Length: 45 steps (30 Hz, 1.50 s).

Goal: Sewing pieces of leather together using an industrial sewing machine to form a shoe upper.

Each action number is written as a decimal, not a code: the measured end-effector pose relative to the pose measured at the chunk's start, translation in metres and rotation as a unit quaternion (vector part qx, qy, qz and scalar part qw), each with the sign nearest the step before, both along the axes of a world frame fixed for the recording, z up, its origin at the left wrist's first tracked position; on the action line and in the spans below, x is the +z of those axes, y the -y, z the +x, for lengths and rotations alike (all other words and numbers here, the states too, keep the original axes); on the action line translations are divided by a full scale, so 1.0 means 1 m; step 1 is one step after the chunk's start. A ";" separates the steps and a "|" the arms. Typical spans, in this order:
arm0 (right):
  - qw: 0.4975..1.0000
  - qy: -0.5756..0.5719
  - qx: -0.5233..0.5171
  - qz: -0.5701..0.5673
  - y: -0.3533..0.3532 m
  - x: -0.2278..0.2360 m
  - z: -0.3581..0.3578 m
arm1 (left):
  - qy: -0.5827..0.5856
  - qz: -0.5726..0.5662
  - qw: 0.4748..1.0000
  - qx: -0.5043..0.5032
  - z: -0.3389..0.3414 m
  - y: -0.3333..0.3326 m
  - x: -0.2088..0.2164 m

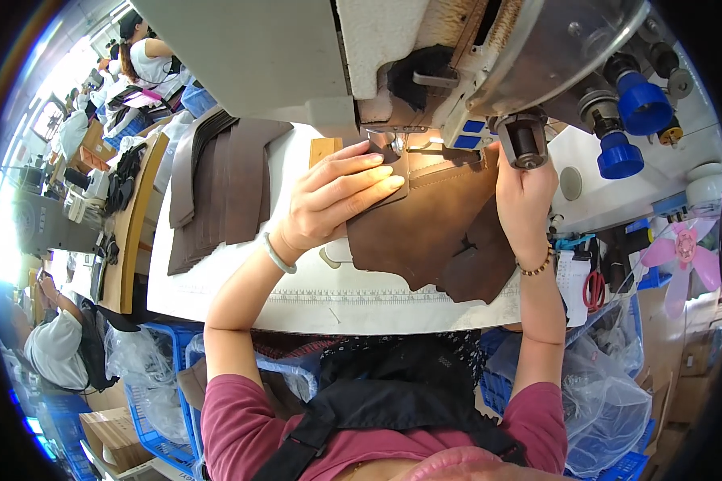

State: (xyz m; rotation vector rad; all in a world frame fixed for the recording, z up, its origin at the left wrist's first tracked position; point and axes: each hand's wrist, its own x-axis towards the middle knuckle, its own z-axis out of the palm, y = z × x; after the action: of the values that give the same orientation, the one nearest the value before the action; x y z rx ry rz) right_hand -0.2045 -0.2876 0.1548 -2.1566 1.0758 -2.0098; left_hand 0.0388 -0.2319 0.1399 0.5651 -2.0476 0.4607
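Note:
A large brown leather piece (433, 228) with a stitched line lies under the sewing machine's needle area (393, 140), its ragged lower edge hanging toward me. My left hand (333, 196) lies with outstretched fingers on a small dark leather panel (391, 195) on top of it, close left of the presser foot. At the leather's right edge is my right hand (525, 200), curled, its thumb along the leather; a machine part hides most of its fingers. A lamp lights the stitching between both hands.
Stacked dark brown leather panels (233, 180) lie on the white table (297, 309) at left. Blue knobs (642, 104) stick out at upper right. Red-handled scissors (594, 290) and a pink fan (683, 244) are at right. Blue crates (168, 401) with plastic bags stand below; other people work at far left.

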 end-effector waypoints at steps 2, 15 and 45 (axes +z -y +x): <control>0.979 -0.065 0.068 0.182 -0.019 0.011 0.000 | 0.000 0.002 1.000 0.001 0.001 -0.001 0.000; 0.833 -0.077 0.286 0.467 -0.005 0.044 -0.008 | -0.032 0.054 0.998 -0.024 0.000 0.003 -0.004; 0.998 -0.038 -0.023 0.049 0.008 0.000 -0.007 | -0.016 0.141 0.990 0.001 0.004 -0.003 0.007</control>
State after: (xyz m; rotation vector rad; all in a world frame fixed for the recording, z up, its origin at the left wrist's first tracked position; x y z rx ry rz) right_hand -0.2116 -0.2954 0.1546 -2.1943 1.2161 -1.8639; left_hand 0.0429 -0.2294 0.1472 0.7385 -2.0948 0.1621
